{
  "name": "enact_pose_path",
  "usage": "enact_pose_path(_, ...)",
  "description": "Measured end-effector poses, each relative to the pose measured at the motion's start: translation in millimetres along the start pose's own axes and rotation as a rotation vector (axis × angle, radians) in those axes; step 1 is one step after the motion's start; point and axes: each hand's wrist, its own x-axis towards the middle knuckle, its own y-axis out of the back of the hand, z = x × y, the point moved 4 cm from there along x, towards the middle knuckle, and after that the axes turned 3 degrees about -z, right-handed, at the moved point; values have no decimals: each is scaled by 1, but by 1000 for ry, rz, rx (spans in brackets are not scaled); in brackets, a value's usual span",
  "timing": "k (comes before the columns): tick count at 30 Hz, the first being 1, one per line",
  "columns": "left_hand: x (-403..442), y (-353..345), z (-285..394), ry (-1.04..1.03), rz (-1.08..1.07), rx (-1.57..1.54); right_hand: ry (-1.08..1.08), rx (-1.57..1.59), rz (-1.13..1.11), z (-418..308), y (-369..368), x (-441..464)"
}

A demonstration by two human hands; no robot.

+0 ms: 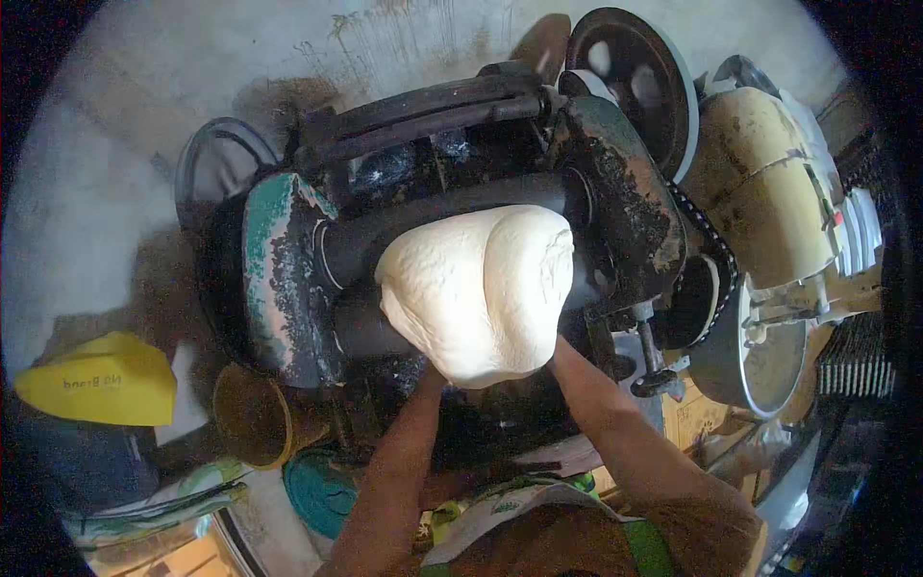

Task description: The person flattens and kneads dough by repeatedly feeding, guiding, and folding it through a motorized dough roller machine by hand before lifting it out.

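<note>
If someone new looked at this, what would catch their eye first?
Probably the pale dough-like mass, bright against the dark rollers at the centre, with both hands hidden behind it. Next, the yellow item printed No Brand at far left, and the dark wheel at the top, right of centre.

We see plump, pale dough (471,293), deeply creased near its middle, over the dark rollers (385,219); whether it touches them, we can't quite tell.

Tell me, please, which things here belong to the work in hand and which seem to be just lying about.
In use:
- white dough
- roller machine

Apparently lying about:
- yellow "No Brand" bag
- yellowish-brown bucket
</note>
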Motion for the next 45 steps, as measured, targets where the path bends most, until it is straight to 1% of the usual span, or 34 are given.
enact_pose_path(1, 32, -37, 9, -3, -5, 2, -1, 26, -44, 1, -4, 3)
enact_pose_path(2, 39, -82, 17, -52, -254, -74, -1, 51, -88, 2, -8, 7)
enact_pose_path(4, 9, -169, 33, -142, -750, -228, 1, 102, -170, 3, -18, 14)
enact_pose_path(5, 6, -174, 32, -137, -756, -230, 5, 126, -210, 3, -23, 19)
enact_pose_path(6, 5, -164, 31, -155, -453, -154, 16, 122, -207, -8, -67, 18)
enact_pose_path(8, -5, -140, 34, -176, 153, 13, 13, -175, 229, -34, -159, 1)
enact_pose_path(9, -15, -165, 39, -160, 149, 18, 10, -318, 450, -51, -210, 0)
enact_pose_path(10, -33, -213, 51, -197, 292, 116, 25, -314, 458, -51, -197, -11)
enact_pose_path(11, -45, -239, 63, -232, 436, 217, 51, -611, 360, -52, -181, -28)
enact_pose_path(12, -62, -222, 68, -292, 448, 463, 74, -907, 258, -54, -178, -46)
enact_pose_path(13, -84, -199, 73, -355, 447, 710, 91, -903, 272, -54, -171, -69)
enact_pose_path(14, -105, -164, 73, -341, 436, 716, 103, -553, 319, -52, -170, -93)
enact_pose_path(15, -127, -138, 72, -303, 480, 1151, 104, -202, 354, -47, -172, -111)
enact_pose_path(16, -141, -112, 69, -253, 513, 1588, 104, -197, 360, -41, -175, -119)
enact_pose_path(17, -138, -128, 69, -242, 513, 1592, 83, -358, 535, -33, -178, -124)
enact_pose_path(19, -116, -157, 67, -198, 556, 1300, 40, -688, 873, -27, -181, -124)
enact_pose_path(20, -107, -167, 66, -177, 579, 1150, 37, -687, 873, -21, -166, -113)
enact_pose_path(21, -96, -151, 66, -175, 584, 1150, 105, -652, 825, -12, -131, -94)
enact_pose_path(23, -63, -111, 68, -337, 219, 950, 171, -613, 766, -6, -85, -63)
enact_pose_path(24, -50, -106, 73, -343, 221, 955, 121, -732, 650, -6, -72, -44)
enact_pose_path(25, -33, -108, 66, -213, -11, 571, 68, -849, 533, -9, -72, -29)
enact_pose_path(27, -22, -118, 54, 50, -446, -218, 56, -848, 505, -22, -73, -18)
enact_pose_path(28, -22, -117, 54, 40, -445, -220, 51, -849, 481, -30, -78, -13)
enact_pose_path(30, -20, -99, 55, -66, -96, 170, 36, -854, 451, -35, -73, -8)
enact_pose_path(31, -22, -90, 56, -113, 84, 361, 72, -734, 359, -33, -65, -5)
enact_pose_path(32, -24, -81, 54, -116, 89, 357, 109, -612, 270, -32, -61, -3)
enact_pose_path(33, -20, -73, 48, -108, 91, 269, 145, -487, 182, -29, -58, -3)
enact_pose_path(34, -15, -66, 42, -99, 90, 185, 143, -483, 181, -26, -52, -1)
enact_pose_path(37, -16, -34, 26, -62, 83, -65, 127, -725, 163, -29, -70, 12)
enact_pose_path(38, -12, -30, 18, -44, 78, -151, 132, -725, 169, -31, -80, 14)
enact_pose_path(42, 10, -10, -1, 66, 68, -476, 98, -426, 252, -34, -125, 25)
enact_pose_path(43, 10, -25, -1, 92, 68, -555, 92, -350, 266, -33, -133, 27)
enact_pose_path(44, 10, -40, -1, 104, 67, -548, 84, -275, 276, -34, -141, 29)
enact_pose_path(45, 0, -72, 13, -23, 140, -312, 74, -201, 284, -34, -144, 29)
